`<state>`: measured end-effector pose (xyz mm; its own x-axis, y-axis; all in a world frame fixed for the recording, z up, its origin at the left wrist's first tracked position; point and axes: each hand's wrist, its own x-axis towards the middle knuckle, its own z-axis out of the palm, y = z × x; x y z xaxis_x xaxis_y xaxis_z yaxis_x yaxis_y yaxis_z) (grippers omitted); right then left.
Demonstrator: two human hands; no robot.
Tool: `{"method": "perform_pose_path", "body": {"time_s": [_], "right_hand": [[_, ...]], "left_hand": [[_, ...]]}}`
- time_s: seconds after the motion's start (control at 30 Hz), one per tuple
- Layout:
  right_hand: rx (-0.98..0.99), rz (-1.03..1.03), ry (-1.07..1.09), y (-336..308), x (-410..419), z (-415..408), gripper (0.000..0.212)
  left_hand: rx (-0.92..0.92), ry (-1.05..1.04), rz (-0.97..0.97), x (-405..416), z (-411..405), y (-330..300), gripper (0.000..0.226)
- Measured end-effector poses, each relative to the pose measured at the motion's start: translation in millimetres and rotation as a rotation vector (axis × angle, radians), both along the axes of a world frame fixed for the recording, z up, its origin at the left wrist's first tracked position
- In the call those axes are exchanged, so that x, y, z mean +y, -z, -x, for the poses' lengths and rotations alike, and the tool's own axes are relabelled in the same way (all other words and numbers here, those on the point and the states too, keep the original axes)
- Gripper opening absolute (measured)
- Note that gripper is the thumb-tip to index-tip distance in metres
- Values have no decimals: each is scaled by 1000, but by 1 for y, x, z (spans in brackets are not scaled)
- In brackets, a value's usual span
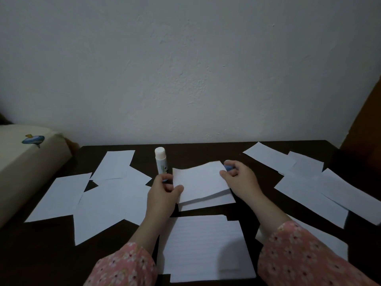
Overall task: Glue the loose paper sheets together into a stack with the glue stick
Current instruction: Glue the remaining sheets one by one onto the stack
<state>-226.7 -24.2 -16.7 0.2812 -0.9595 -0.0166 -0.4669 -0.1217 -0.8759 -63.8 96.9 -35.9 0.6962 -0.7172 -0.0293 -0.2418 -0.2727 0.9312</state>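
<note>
A white sheet [200, 180] hangs slightly lifted over a small stack of sheets [208, 204] at the table's centre. My left hand [162, 195] pinches the sheet's left edge with its thumb, while its fingers curl round the base of the white glue stick [161, 162], which stands upright with its tip exposed. My right hand [240, 177] touches the sheet's far right corner and holds a blue cap [227, 167] in its fingers. A larger lined sheet [206, 246] lies nearer to me, between my forearms.
Several loose white sheets lie scattered on the dark table [206, 150], some at the left [107, 201] and some at the right [313, 188]. A cream cushion [26, 162] sits beside the table's left edge. A pale wall stands behind.
</note>
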Motion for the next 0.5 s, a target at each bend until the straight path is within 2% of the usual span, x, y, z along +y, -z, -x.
{"method": "perform_pose_path", "body": {"time_s": [0.2, 0.37, 0.5], "right_hand": [[147, 134, -32, 15, 6, 14, 30], [103, 178, -89, 21, 10, 19, 33], [78, 199, -88, 23, 10, 21, 35]], "left_hand": [[-24, 14, 15, -4, 2, 4, 28], [-21, 16, 20, -2, 3, 5, 20], [-115, 8, 17, 0, 0, 3, 11]]}}
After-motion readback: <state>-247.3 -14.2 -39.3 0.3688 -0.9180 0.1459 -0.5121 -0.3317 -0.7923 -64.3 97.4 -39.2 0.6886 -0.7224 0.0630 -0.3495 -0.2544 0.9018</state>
